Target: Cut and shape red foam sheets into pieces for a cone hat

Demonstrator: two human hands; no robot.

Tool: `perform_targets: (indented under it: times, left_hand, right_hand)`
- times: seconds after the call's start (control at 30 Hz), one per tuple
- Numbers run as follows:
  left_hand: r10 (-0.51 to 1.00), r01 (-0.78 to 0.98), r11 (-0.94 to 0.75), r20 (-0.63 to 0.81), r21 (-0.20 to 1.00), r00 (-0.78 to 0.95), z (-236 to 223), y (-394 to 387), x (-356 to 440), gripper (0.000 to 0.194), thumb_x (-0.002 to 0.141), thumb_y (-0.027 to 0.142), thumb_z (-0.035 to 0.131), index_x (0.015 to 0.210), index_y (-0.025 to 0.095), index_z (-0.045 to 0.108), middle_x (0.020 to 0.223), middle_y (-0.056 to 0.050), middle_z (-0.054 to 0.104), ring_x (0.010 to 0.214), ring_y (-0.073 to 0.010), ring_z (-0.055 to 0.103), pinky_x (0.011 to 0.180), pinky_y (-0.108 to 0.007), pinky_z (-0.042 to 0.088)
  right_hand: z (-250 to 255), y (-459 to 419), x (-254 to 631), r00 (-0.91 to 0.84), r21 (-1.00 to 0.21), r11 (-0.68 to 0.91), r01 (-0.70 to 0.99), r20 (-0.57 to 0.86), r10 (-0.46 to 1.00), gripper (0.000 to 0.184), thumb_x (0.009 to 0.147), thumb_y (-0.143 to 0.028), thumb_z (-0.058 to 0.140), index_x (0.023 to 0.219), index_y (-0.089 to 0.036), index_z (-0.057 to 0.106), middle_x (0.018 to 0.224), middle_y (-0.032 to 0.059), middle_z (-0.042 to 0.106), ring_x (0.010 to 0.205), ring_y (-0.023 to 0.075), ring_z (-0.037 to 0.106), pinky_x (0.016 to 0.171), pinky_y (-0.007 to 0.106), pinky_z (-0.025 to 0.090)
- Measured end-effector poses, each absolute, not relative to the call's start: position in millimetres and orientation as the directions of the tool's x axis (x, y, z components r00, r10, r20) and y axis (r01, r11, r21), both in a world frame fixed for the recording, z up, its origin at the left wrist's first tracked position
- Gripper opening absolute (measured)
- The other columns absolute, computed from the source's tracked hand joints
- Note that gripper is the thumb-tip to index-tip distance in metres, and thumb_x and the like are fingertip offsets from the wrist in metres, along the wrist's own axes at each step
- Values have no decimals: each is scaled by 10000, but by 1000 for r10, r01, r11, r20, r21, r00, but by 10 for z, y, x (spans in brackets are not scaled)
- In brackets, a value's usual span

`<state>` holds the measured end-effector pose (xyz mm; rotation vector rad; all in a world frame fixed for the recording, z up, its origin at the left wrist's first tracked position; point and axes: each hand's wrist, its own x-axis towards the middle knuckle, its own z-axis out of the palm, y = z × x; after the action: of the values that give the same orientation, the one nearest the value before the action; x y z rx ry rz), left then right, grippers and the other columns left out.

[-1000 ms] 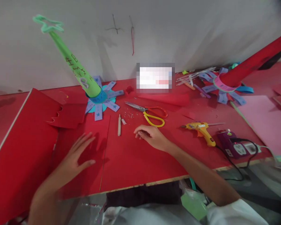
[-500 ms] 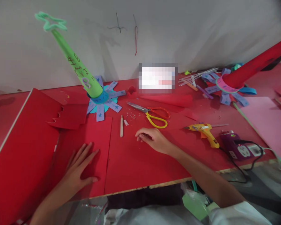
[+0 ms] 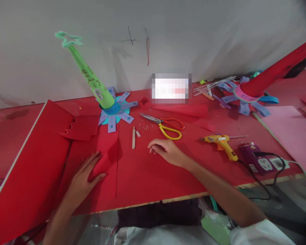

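Note:
My left hand point(image 3: 85, 178) presses on a sheet of red paper point(image 3: 104, 161) at the left front. The sheet bulges up between its thumb and fingers, and its far right corner is raised. My right hand point(image 3: 167, 152) rests on the table with fingers curled in, and nothing shows in them. Beyond it lie scissors point(image 3: 160, 122) with one red and one yellow handle, blades apart. To its left are an uncapped pale pen point(image 3: 133, 139) and a small cap point(image 3: 138, 134).
A green paper cone point(image 3: 102, 92) topped by a fuzzy star stands at the back left. A large red board point(image 3: 28, 170) lies left. At right are a yellow glue gun point(image 3: 223, 143), a purple power socket point(image 3: 256, 161), a red cone point(image 3: 270, 75) and pink paper point(image 3: 288, 132).
My left hand has pushed the red paper, which lay flat and now bulges upward beside its fingers. The right hand stays still. The view has shifted slightly.

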<state>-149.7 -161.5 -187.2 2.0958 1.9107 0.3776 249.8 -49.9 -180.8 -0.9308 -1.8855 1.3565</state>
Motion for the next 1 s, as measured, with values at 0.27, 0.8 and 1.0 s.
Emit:
perform_targets:
  times: [0.27, 0.8, 1.0]
  left_hand:
    - [948, 975, 197, 236, 100, -216, -1428, -1633, -1415, 506, 1073, 464, 474, 1512, 231, 568, 1379, -184, 762, 1194, -432, 763, 974, -583, 623]
    - [922, 982, -12, 383, 187, -62, -1030, -1963, -555, 449, 1066, 425, 616, 1505, 340, 575, 1207, -66, 825, 1027, -304, 818, 885, -432, 650]
    - [899, 890, -407, 260, 205, 352, -1385, -1815, 164, 467, 1115, 438, 525, 1527, 222, 567, 1373, -136, 772, 1204, -295, 759, 1028, -442, 611]
  right_hand:
    - [-1797, -507, 2506, -554, -961, 217, 173, 87, 828, 208, 1078, -277, 520, 1061, -220, 719, 945, 51, 798, 848, 176, 745, 772, 284, 538]
    - [-1748, -559, 2535, -750, -953, -270, -134, -80, 656, 620, 1003, -737, 634, 1352, -225, 676, 1336, 155, 762, 999, 194, 752, 855, 321, 615]
    - [-1701, -548, 2552, -748, -865, -419, -275, -81, 659, 829, 957, -887, 517, 1530, -293, 597, 1506, 138, 688, 1265, 267, 712, 1065, 420, 575]
